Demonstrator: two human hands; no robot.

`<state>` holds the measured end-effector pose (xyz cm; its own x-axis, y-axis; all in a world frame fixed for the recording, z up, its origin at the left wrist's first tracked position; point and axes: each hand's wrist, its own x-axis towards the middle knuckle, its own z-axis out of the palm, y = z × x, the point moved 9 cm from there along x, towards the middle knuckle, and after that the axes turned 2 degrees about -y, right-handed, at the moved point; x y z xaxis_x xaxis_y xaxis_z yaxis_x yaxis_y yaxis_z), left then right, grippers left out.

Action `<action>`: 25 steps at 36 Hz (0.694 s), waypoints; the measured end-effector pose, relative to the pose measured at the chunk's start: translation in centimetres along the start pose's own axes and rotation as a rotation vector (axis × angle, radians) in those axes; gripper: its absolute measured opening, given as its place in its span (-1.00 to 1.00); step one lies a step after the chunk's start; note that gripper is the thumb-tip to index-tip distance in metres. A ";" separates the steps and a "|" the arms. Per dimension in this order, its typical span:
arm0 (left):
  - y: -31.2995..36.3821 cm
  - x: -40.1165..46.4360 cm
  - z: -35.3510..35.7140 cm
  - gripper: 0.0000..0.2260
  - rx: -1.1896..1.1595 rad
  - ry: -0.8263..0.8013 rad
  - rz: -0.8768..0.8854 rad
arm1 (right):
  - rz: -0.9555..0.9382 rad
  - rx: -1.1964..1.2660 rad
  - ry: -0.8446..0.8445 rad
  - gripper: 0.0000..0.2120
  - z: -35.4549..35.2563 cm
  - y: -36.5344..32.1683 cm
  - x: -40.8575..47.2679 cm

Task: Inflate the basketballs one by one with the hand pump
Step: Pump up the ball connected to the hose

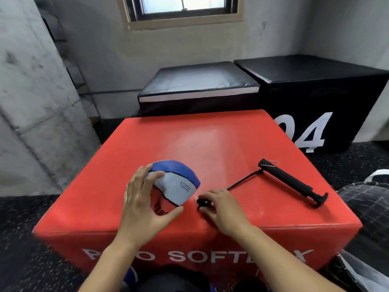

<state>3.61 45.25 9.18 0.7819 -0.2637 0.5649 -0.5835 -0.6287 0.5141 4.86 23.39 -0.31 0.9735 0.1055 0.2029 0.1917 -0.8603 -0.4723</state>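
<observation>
**Ball held, needle end pinched**

Head view: the left hand (140, 204) grips a blue, grey and red basketball (176, 182) on the red soft plyo box (210, 140), fingers curled over its top, thumb underneath. Just right of that thumb, the right hand (223, 205) pinches the hose's black needle end (201, 201). The hose (242, 180) runs beyond the right fingers to the black hand pump (292, 183), lying flat.

gym | soft plyo boxes (210, 144) | speckled rubber floor (21, 260)
</observation>
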 end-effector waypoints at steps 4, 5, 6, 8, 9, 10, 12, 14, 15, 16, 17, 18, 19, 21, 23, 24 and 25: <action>-0.1 0.3 0.1 -0.23 0.037 0.008 0.011 | 0.035 0.186 0.225 -0.72 -3.5 0.1 -0.2; -0.2 0.4 0.1 -0.22 0.049 0.005 0.011 | 0.028 0.271 0.289 -0.71 -4.7 0.0 -0.3; -0.4 0.4 0.1 -0.22 0.057 0.002 0.009 | 0.012 0.365 0.343 -0.73 -5.8 -0.3 -0.5; -0.4 0.2 0.2 -0.24 0.068 -0.003 0.009 | -0.018 0.555 0.393 -0.85 -7.5 -0.8 -0.8; -0.2 0.1 0.3 -0.25 0.075 -0.003 0.014 | -0.035 0.625 0.400 -0.86 -8.1 -1.2 -1.0; 0.0 0.0 0.4 -0.26 0.081 -0.002 0.020 | -0.051 0.662 0.407 -0.82 -8.7 -1.7 -1.2; 0.4 -0.2 0.5 -0.27 0.091 0.003 0.032 | -0.076 0.681 0.407 -0.79 -9.1 -2.2 -1.2; 0.7 -0.3 0.7 -0.29 0.098 0.011 0.041 | -0.082 0.677 0.385 -0.83 -8.8 -2.6 -1.0; 0.7 -0.4 0.7 -0.29 0.102 0.012 0.042 | -0.085 0.671 0.373 -0.85 -8.6 -2.8 -0.9; 0.7 -0.4 0.8 -0.29 0.104 0.013 0.041 | -0.092 0.662 0.364 -0.85 -8.4 -2.9 -0.8; 0.6 -0.4 0.8 -0.29 0.103 0.015 0.037 | -0.099 0.651 0.358 -0.84 -8.2 -3.1 -0.8; 0.6 -0.4 0.8 -0.29 0.100 0.017 0.033 | -0.107 0.640 0.352 -0.83 -8.1 -3.3 -0.8; 0.5 -0.4 0.8 -0.29 0.097 0.019 0.029 | -0.115 0.632 0.347 -0.83 -8.1 -3.5 -0.7; 0.5 -0.5 0.7 -0.29 0.094 0.021 0.026 | -0.121 0.628 0.338 -0.83 -8.0 -3.6 -0.6; 0.4 -0.5 0.7 -0.29 0.096 0.018 0.021 | -0.121 0.630 0.334 -0.84 -8.1 -3.6 -0.6; 0.4 -0.5 0.7 -0.29 0.097 0.017 0.018 | -0.120 0.635 0.332 -0.84 -8.1 -3.6 -0.6; 0.4 -0.5 0.7 -0.29 0.098 0.017 0.017 | -0.117 0.642 0.331 -0.83 -8.1 -3.6 -0.7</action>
<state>3.16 44.64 8.69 0.7677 -0.2633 0.5842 -0.5717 -0.6931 0.4390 2.51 22.35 8.19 0.8731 -0.0652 0.4832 0.4260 -0.3800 -0.8210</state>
